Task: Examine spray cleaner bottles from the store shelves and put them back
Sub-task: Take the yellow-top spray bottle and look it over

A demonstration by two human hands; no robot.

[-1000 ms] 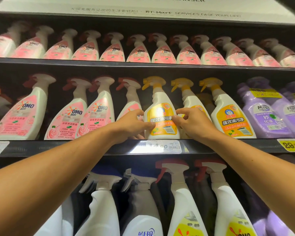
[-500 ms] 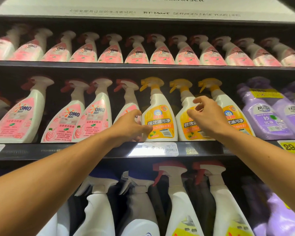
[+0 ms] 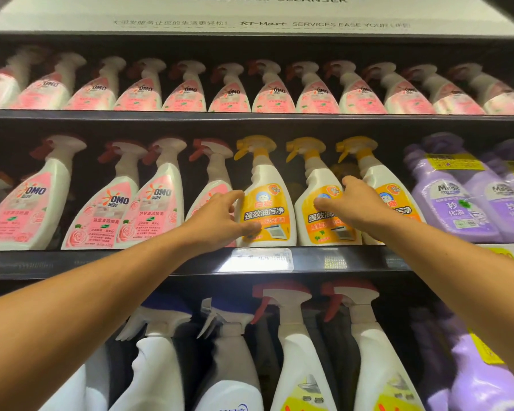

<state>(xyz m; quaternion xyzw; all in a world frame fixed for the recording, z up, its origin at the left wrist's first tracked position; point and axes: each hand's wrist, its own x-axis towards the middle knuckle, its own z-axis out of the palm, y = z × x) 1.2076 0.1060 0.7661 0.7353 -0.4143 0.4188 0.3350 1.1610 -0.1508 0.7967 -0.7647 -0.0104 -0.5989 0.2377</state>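
The left hand (image 3: 220, 218) had its grip on the first white plastic spray bottle with a yellow trigger and orange label (image 3: 264, 203), fingers reaching round its left side and the thumb pressed on the lower front of the label. That bottle stood upright on the dark middle shelf (image 3: 368, 261). The right hand (image 3: 358, 203) lay across the second yellow-trigger spray bottle (image 3: 318, 200) just beside it, thumb on the label and fingers reaching behind its right shoulder; whether this grip was clamped or merely resting could not be told. A third yellow-trigger bottle (image 3: 398, 200) stood just to the right, partly hidden by the wrist. Left of the hands stood white spray bottles with pink rose labels and red triggers (image 3: 101, 203); to the far right, purple bottles (image 3: 451, 203). A white price tag (image 3: 261, 259) sat on the shelf edge below the first bottle. Another row of pink-labelled bottles (image 3: 229, 90) filled the shelf above.
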